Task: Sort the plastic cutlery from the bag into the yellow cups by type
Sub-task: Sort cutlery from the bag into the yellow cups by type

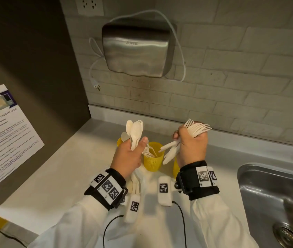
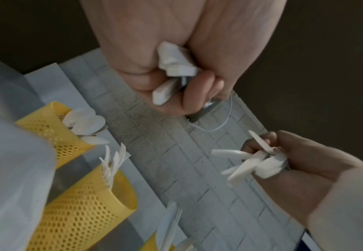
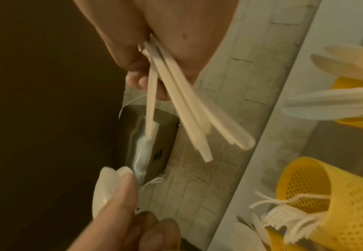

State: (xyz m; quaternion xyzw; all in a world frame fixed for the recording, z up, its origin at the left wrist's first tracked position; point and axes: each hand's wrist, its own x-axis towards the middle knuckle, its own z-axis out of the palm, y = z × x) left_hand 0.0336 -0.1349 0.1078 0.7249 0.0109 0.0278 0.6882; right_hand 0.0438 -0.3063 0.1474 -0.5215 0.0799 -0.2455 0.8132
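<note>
My left hand [image 1: 131, 154] grips a bunch of white plastic spoons [image 1: 135, 133] by the handles, bowls up, above the cups. My right hand [image 1: 192, 145] grips a bunch of white forks [image 1: 198, 128], tines pointing right and handles [image 3: 186, 110] fanning down-left over the middle yellow cup [image 1: 153, 162]. That mesh cup holds forks [image 2: 114, 163]. The left yellow cup [image 2: 47, 125] holds spoons. A third yellow cup [image 1: 175, 167] is mostly hidden behind my right wrist. The translucent bag [image 2: 11, 169] lies below my wrists with more cutlery [image 1: 135, 185] in it.
The cups stand on a pale counter [image 1: 61, 167] against a brick wall. A steel sink [image 1: 274, 194] is at the right. A hand dryer [image 1: 136, 49] hangs on the wall above, its plug [image 1: 95, 85] dangling. A microwave notice [image 1: 4, 133] is on the left panel.
</note>
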